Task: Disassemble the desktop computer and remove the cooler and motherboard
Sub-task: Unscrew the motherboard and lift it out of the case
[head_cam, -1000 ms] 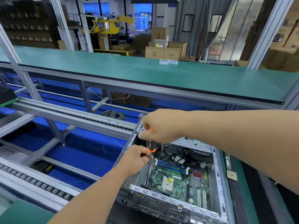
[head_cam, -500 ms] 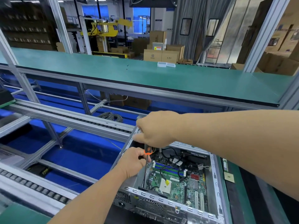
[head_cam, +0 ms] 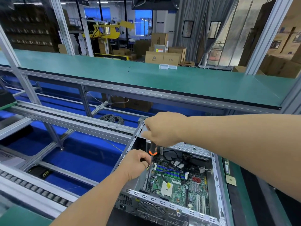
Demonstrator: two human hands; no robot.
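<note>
Motherboard (head_cam: pixel 177 181), green and studded with blue memory slots, a finned silver heatsink and black looping cables, lies flat in the open desktop case (head_cam: pixel 216 185) at about 5 o'clock in the view, on the green worktop (head_cam: pixel 234 193). The case is bare perforated sheet metal with slotted rims; its near edge is cut off by the bottom of the frame. The right hand (head_cam: pixel 162 129) is curled tight round the black-and-orange handle of a screwdriver (head_cam: pixel 152 154), held upright with its thin steel shaft running down along the case's left inner wall; the tip is too small to make out. The left hand (head_cam: pixel 135 163), at 7 o'clock of the right one, has its fingers bent against the shaft, pinching it near the case's left rim. Fingertips of both hands are hidden from view.
</note>
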